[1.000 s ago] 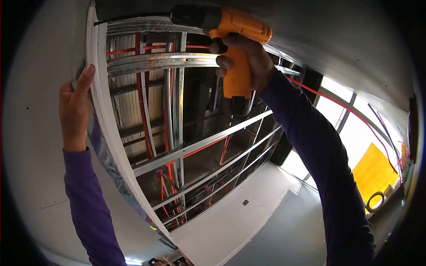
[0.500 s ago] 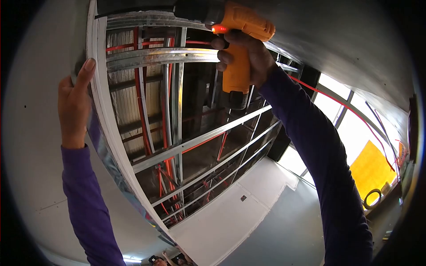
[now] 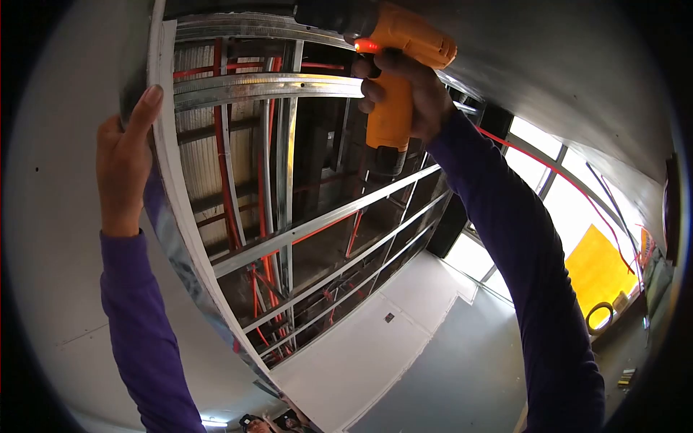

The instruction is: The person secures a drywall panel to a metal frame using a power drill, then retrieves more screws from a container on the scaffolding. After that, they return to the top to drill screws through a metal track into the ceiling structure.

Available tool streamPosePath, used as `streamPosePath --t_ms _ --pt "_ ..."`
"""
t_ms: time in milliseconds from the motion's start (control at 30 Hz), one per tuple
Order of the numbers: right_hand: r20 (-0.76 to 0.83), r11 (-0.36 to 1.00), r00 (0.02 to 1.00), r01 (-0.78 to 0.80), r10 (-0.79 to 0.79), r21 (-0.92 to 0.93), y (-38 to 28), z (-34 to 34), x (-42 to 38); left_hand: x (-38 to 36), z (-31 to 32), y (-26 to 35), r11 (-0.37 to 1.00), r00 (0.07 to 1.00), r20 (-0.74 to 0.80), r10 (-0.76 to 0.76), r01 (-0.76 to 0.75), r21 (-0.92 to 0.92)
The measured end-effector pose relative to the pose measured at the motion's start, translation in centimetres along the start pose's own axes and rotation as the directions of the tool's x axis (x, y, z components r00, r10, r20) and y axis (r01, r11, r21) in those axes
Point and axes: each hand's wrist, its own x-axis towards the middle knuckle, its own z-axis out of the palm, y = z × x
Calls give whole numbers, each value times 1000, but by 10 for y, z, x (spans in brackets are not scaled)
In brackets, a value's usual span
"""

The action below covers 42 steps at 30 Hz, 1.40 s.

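My right hand [image 3: 415,90] is wrapped round the handle of an orange cordless drill [image 3: 390,112], raised at the top of the view. A red light glows near its trigger. The drill's dark front end points left towards the upper end of a white board edge [image 3: 191,209], and its tip is lost in the dark. At the left, my left hand [image 3: 128,162] grips that long edge, thumb lying along it and the other fingers curled, partly hidden. Beside the edge runs the open ceiling frame of metal channels [image 3: 271,86].
Red conduits [image 3: 226,159] run inside the ceiling opening. White ceiling panels [image 3: 361,332] lie beyond it. Bright windows [image 3: 570,195], a yellow sheet [image 3: 599,263] and a roll of tape [image 3: 599,316] are at the right. Other people [image 3: 254,423] show at the bottom edge.
The view has shifted slightly. The drill and my right hand sit a little further right in it. Both hands keep their hold.
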Motion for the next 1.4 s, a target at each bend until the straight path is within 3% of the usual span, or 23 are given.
streamPosePath --t_ms 133,367,433,467,600,633,733,800,867,900,933,967,1000,1033,1067,1133,1200,1233,1267,1300,1333,1400 --pt "-14 1000 1000 -18 18 -13 -4 5 0 -1 1 1 997 996 47 -78 78 6" --pt "60 998 998 -37 33 52 3 -5 8 2 -1 0 1000 1000 -13 19 -19 9" --pt "7 998 1000 15 -14 -54 5 2 9 7 0 7 993 992 -86 88 -81 89" --pt "-27 994 999 32 -35 -108 6 3 6 7 1 5 994 997 -45 67 -63 84" --pt "114 1000 993 -2 2 1 3 -5 8 1 8 -12 994 996 84 23 -32 100" --pt "93 994 996 -12 2 112 3 -2 8 1 11 -19 991 994 94 48 -59 123" --pt "59 999 998 27 -24 -47 -4 4 0 -9 16 -32 989 989 130 77 -92 118" --pt "34 999 999 -35 36 -31 -14 -3 -13 -22 19 -33 999 988 147 44 -48 22" --pt "-50 991 994 -100 96 -89 -36 -5 -40 -38 20 -29 994 986 164 -8 25 -106" --pt "-223 968 960 -204 169 -145 -55 -3 -70 -44 16 -27 986 986 165 -29 55 -158" --pt "-431 952 902 -167 42 -257 -69 15 -94 -53 14 -21 971 984 169 -60 97 -219" --pt "-397 942 911 -227 116 -247 -89 28 -123 -65 10 -13 947 979 175 -102 149 -286" --pt "-539 903 839 -292 83 -316 -108 43 -158 -72 5 -3 915 974 181 -139 196 -351" --pt "-568 837 820 -362 76 -411 -123 68 -191 -82 -4 9 876 965 188 -184 247 -415" --pt "-585 689 810 -446 38 -572 -137 99 -222 -91 -14 20 828 955 189 -230 294 -477" --pt "-700 445 712 -644 54 -622 -173 150 -281 -106 -41 52 690 920 195 -339 384 -614" --pt "-788 486 616 -693 17 -532 -207 198 -343 -120 -75 89 490 860 196 -472 441 -752" --pt "-768 100 639 -762 -41 -639 -218 230 -352 -128 -94 114 355 813 206 -545 446 -822" --pt "-746 -304 659 -733 -98 -608 -230 262 -361 -136 -115 144 207 752 224 -619 432 -878" --pt "-746 -515 655 -683 -118 -518 -244 285 -365 -145 -135 175 52 679 257 -688 399 -916" --pt "-746 -696 651 -599 -137 -395 -259 308 -369 -150 -154 210 -107 593 307 -744 348 -931" --pt "-742 -714 670 -524 -9 -464 -251 344 -309 -156 -192 292 -451 397 483 -781 178 -875"
